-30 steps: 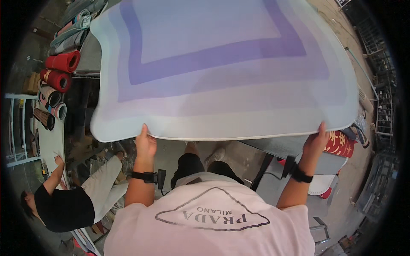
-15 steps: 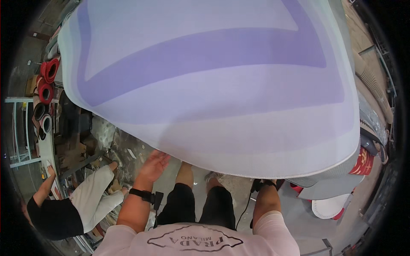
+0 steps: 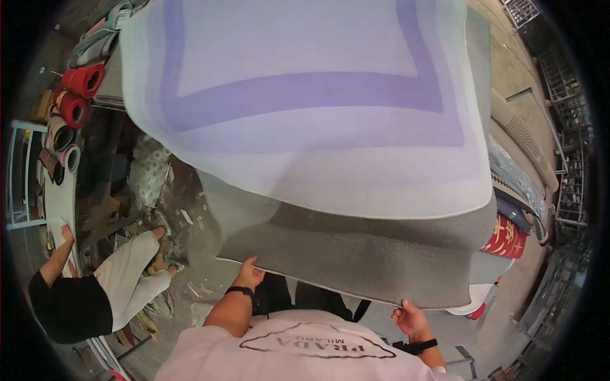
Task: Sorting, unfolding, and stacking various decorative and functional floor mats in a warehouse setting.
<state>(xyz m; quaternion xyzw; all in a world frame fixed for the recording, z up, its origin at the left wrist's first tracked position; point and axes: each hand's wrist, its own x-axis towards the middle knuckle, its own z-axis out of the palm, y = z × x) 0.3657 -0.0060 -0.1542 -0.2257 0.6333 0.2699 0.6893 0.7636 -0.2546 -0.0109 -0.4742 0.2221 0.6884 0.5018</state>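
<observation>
A large rug [image 3: 305, 130] in pale lilac, with a darker purple border band and rounded corners, spreads across the middle. From beneath its near edge comes a grey mat [image 3: 356, 260] with a thin pale edging. My left hand [image 3: 249, 273] pinches that mat's near edge at its left corner, thumb on top. Further right, my right hand [image 3: 410, 317] grips the same edge near the right corner. Between my hands the grey mat hangs in a slightly wavy sheet, apart from the lilac rug's edge. Both wrists carry black bands.
At the left a person [image 3: 76, 298] in a black top and light trousers works at a long white board [image 3: 60, 197]. Rolled red carpets [image 3: 75, 108] lie beyond. Scraps and clear plastic wrap [image 3: 151, 171] litter the floor. To the right lie a red patterned roll [image 3: 505, 236] and long beige rolls [image 3: 524, 146].
The lilac rug's near edge has moved away from me, exposing the grey mat. Both my hands now hold the mat's near edge; earlier my left hand was at the lilac rug's edge.
</observation>
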